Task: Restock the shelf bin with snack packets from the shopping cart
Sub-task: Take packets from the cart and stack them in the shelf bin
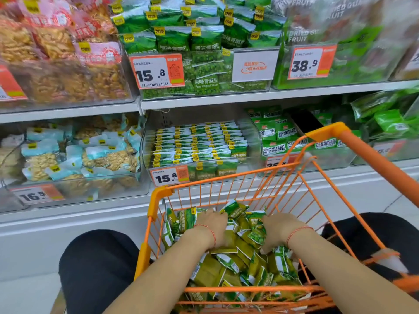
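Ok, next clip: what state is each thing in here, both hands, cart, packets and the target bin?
Left hand: down in the cart, fingers buried among packets; grip not visible.
Right hand: also in the cart on the pile; grip not visible.
Orange wire shopping cart: holds a loose pile.
Green pea snack packets: jumbled, unsorted.
Clear shelf bin with the 15.8 tag: partly filled, packets in neat rows, room at the back.

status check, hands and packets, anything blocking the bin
Left hand and right hand both down in the cart, gathering green packets. Shelf bin part full. Nothing blocking.
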`<state>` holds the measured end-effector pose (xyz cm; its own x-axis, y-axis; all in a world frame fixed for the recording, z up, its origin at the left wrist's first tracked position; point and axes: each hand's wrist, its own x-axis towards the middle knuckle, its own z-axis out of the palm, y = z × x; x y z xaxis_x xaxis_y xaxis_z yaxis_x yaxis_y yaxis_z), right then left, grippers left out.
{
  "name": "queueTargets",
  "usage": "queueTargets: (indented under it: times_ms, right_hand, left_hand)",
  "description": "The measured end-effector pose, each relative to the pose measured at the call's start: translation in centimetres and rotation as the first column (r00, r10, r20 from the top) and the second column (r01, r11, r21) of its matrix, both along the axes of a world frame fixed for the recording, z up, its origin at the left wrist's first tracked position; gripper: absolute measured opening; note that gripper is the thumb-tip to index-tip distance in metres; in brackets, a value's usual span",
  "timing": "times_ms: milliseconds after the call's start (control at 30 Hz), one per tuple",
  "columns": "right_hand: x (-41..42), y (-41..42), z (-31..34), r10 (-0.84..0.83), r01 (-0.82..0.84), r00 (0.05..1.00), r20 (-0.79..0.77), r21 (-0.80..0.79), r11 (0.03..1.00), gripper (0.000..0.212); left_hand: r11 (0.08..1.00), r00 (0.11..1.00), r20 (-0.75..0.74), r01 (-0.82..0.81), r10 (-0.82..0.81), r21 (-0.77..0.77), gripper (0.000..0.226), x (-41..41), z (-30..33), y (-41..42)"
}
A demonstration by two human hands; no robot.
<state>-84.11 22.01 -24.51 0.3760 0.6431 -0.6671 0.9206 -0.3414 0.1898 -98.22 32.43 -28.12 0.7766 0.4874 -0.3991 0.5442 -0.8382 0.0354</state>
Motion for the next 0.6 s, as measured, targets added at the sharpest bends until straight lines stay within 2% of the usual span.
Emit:
queueTargets:
  times_ms: [67,133,233,333,400,467,533,600]
  right_hand:
    - [-0.2,0.1,-0.7,0.024,-0.025,0.999,0.040,0.009,1.000,0.092]
    - [-0.2,0.2,-1.1,0.032,-0.033,0.998,0.048,0.028,0.999,0.092]
    - [0.0,0.0,-1.5,-0.054,0.057,0.998,-0.043,0.075,0.996,0.087]
    - [0.8,-0.2,-1.6,-0.149,0.175,0.971,-0.188,0.130,0.976,0.097]
    - [0.9,-0.1,-1.6,-0.198,0.251,0.935,-0.295,0.153,0.956,0.103]
    - [0.6,0.1,-1.4,-0.222,0.316,0.891,-0.395,0.190,0.929,0.102]
    - [0.3,0.5,-0.9,-0.216,0.380,0.848,-0.484,0.271,0.884,0.099]
    - [-0.1,0.9,0.3,-0.197,0.468,0.775,-0.600,0.336,0.817,0.103]
  left_hand:
    - [0.999,0.999,0.029,-0.027,0.027,-0.028,0.063,0.1,0.0,0.4]
    - [0.991,0.995,0.047,-0.081,0.086,-0.105,0.059,-0.2,0.2,0.9]
    - [0.921,0.967,0.096,-0.190,0.235,-0.339,0.046,-1.0,0.4,1.9]
    - [0.849,0.924,0.150,-0.248,0.353,-0.467,0.046,-1.8,0.8,3.0]
    - [0.765,0.862,0.185,-0.296,0.473,-0.572,0.068,-2.1,1.0,3.6]
    - [0.634,0.785,0.198,-0.294,0.587,-0.715,0.073,-2.3,1.5,3.6]
    - [0.489,0.708,0.202,-0.228,0.677,-0.842,0.060,-2.3,2.4,3.2]
    - [0.393,0.631,0.224,-0.141,0.743,-0.908,0.041,-2.4,3.8,2.4]
